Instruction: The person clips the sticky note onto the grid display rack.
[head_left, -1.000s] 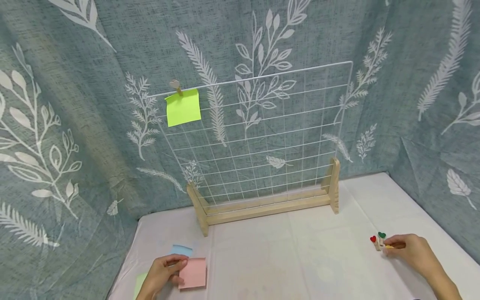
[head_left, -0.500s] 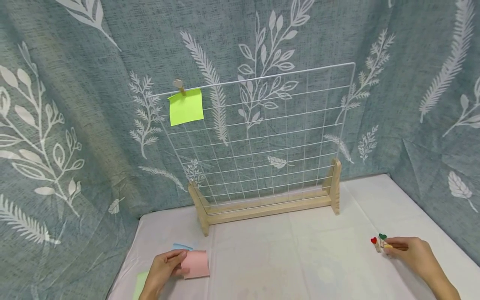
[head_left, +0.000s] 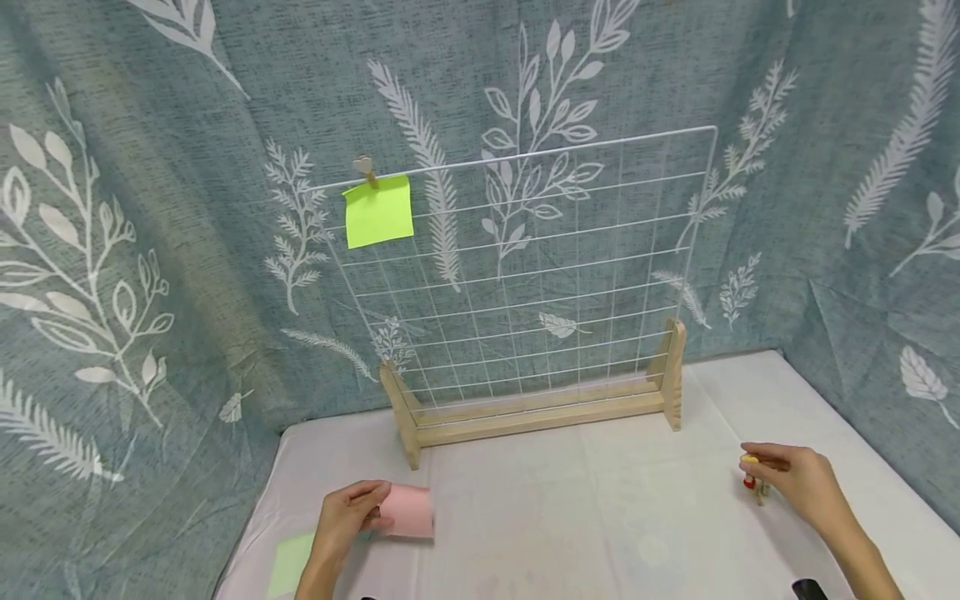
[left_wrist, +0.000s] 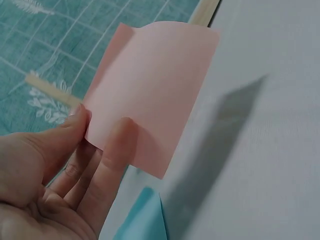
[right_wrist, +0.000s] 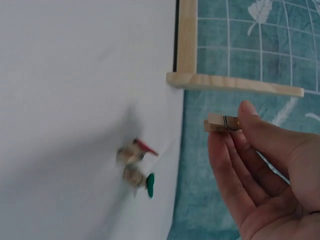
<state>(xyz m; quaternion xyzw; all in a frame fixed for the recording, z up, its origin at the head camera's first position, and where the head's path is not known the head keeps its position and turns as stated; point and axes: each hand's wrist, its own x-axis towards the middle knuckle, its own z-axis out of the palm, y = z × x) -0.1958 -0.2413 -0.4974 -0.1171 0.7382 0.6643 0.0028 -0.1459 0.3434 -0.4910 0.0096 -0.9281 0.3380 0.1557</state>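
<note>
My left hand (head_left: 347, 521) pinches a pink sticky note (head_left: 408, 511) by one edge. In the left wrist view the note (left_wrist: 150, 95) curves, with a shadow on the white cloth, and a blue sticky note (left_wrist: 142, 220) lies beneath. My right hand (head_left: 798, 477) holds a small wooden clothespin with a yellow top (head_left: 749, 458) between thumb and fingers. Seen from the right wrist, this clothespin (right_wrist: 221, 122) is raised off the table. Below it lie two more clothespins, one with a red heart (right_wrist: 132, 151) and one with a green heart (right_wrist: 137, 180).
A white wire grid (head_left: 517, 157) stands upright in a wooden base (head_left: 540, 422) at the back. A heart-topped clothespin (head_left: 366, 169) holds a yellow-green sticky note (head_left: 379, 215) on its top left. A pale green note (head_left: 291, 564) lies beside my left forearm.
My left hand has lifted the pink note and carried it slightly right and forward. My right hand has picked up the yellow-topped clothespin and moved it up and left.
</note>
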